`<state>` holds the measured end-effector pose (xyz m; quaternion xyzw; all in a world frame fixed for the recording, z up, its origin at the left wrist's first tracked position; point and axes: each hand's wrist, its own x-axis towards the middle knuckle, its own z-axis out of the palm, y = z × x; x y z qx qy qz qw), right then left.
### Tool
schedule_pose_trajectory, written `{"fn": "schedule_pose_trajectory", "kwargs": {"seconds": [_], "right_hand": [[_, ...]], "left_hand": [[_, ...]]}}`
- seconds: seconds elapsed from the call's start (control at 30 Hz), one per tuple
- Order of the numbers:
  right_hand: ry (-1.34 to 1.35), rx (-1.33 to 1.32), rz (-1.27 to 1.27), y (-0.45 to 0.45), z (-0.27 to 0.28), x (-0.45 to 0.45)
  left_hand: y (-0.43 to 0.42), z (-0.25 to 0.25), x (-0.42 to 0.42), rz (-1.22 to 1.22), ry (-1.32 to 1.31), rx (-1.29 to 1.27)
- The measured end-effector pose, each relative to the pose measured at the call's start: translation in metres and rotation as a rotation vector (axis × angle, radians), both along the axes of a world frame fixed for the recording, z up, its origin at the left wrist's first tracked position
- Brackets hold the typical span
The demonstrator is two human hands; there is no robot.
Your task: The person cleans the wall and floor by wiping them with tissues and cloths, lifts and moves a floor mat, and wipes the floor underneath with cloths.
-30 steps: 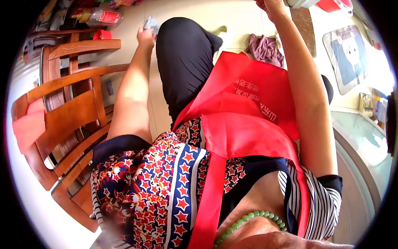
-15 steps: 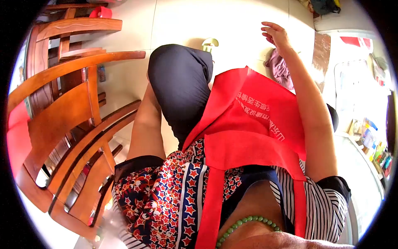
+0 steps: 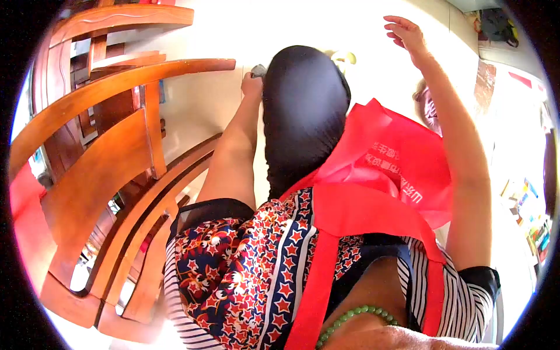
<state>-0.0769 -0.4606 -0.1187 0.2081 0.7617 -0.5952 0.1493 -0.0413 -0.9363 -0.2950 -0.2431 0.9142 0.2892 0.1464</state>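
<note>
My left hand [image 3: 252, 85] is low beside the dark-trousered knee [image 3: 306, 105], its fingers closed around a small grey, cloth-like thing [image 3: 258, 71], mostly hidden. My right hand [image 3: 406, 36] is held out over the pale floor, fingers stretched and slightly bent, with nothing visible in it. A crumpled purple cloth [image 3: 430, 111] lies under my right forearm, partly covered by it. Over my front hangs a red apron [image 3: 373, 204] with white printing.
Wooden chairs [image 3: 111, 151] stand close along the left, near my left arm. A pale yellow-green object [image 3: 345, 58] shows on the floor past the knee. At the right is a bright white surface with assorted small items [image 3: 531, 216]. Dark things [image 3: 499, 26] sit at top right.
The view has shifted, so body and chairs appear further right. My left hand, hidden behind the knee before, now shows with the grey thing. My right hand stays stretched out.
</note>
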Motion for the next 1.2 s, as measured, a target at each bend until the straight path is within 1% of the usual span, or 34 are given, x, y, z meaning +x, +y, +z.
{"fn": "schedule_pose_trajectory", "kwargs": {"seconds": [0.07,0.1,0.17,0.2,0.27,0.3,0.33,0.37,0.43,0.5,0.6,0.63,0.7,0.77,0.8,0.83,0.87,0.93,0.97,1.03,1.07,1.1,1.13,1.17,1.2], "right_hand": [[-0.019,0.003,0.036,0.009,-0.012,0.001],[-0.019,0.003,0.040,0.008,-0.013,0.002],[-0.012,0.009,0.056,-0.009,-0.014,-0.004],[-0.072,-0.113,-0.006,-0.022,0.005,-0.009],[-0.089,-0.117,0.006,-0.043,0.012,-0.008],[-0.099,-0.119,0.016,-0.047,0.011,-0.009],[-0.018,-0.101,0.109,-0.045,-0.018,-0.001],[0.008,-0.107,0.139,-0.047,-0.023,0.008],[-0.095,-0.141,0.122,-0.058,-0.011,0.020],[-0.125,-0.159,0.087,-0.066,-0.017,0.034],[-0.156,-0.193,0.079,-0.079,-0.034,0.056],[-0.170,-0.200,0.080,-0.085,-0.039,0.063],[-0.224,-0.266,0.087,-0.099,-0.037,0.073],[-0.288,-0.223,0.110,-0.111,-0.034,0.080],[-0.310,-0.250,0.098,-0.114,-0.037,0.081],[-0.321,-0.269,0.096,-0.117,-0.039,0.078],[-0.327,-0.259,0.091,-0.118,-0.041,0.076],[-0.317,-0.230,0.125,-0.118,-0.065,0.073],[-0.260,-0.180,0.149,-0.133,-0.066,0.074],[-0.177,-0.159,0.055,-0.135,-0.070,0.073],[-0.113,-0.142,0.006,-0.137,-0.072,0.063],[-0.088,-0.318,-0.277,-0.144,-0.075,0.053],[0.009,-0.308,-0.274,-0.146,-0.087,0.042],[0.095,-0.297,-0.271,-0.145,-0.095,0.036],[0.133,-0.257,-0.168,-0.144,-0.098,0.043]], "left_hand": [[0.004,-0.005,0.001,-0.062,-0.011,-0.106],[0.008,0.019,-0.004,-0.142,-0.075,-0.117],[0.009,0.013,-0.002,-0.107,-0.044,-0.103],[0.009,0.018,0.000,-0.102,-0.102,-0.135],[-0.010,-0.005,0.007,-0.061,-0.127,-0.149],[-0.014,-0.009,0.011,-0.038,-0.141,-0.156],[-0.016,-0.013,0.017,-0.014,-0.157,-0.161],[-0.015,-0.005,0.027,0.015,-0.166,-0.163],[-0.005,0.013,0.035,0.066,-0.180,-0.174],[0.016,0.040,0.049,0.126,-0.191,-0.196],[0.029,0.036,0.073,0.054,-0.137,-0.278],[0.039,0.036,0.079,0.043,-0.114,-0.267],[0.072,0.054,0.082,0.017,-0.059,-0.246],[0.100,0.052,0.075,0.044,0.015,-0.251],[0.115,0.047,0.071,0.058,0.047,-0.254],[0.129,0.042,0.064,0.099,0.059,-0.226],[0.153,0.061,0.050,0.098,0.097,0.002],[0.196,0.063,0.034,-0.093,0.244,0.140],[0.198,0.054,0.028,-0.257,0.392,0.043],[0.225,0.036,0.007,-0.382,0.353,0.344],[0.238,0.044,-0.007,-0.364,0.231,0.332],[0.249,0.061,-0.027,-0.354,0.120,0.322],[0.252,0.082,-0.048,-0.284,-0.002,0.447],[0.247,0.080,-0.056,-0.343,0.211,0.439],[0.235,0.063,-0.049,-0.307,0.348,0.486]]}}
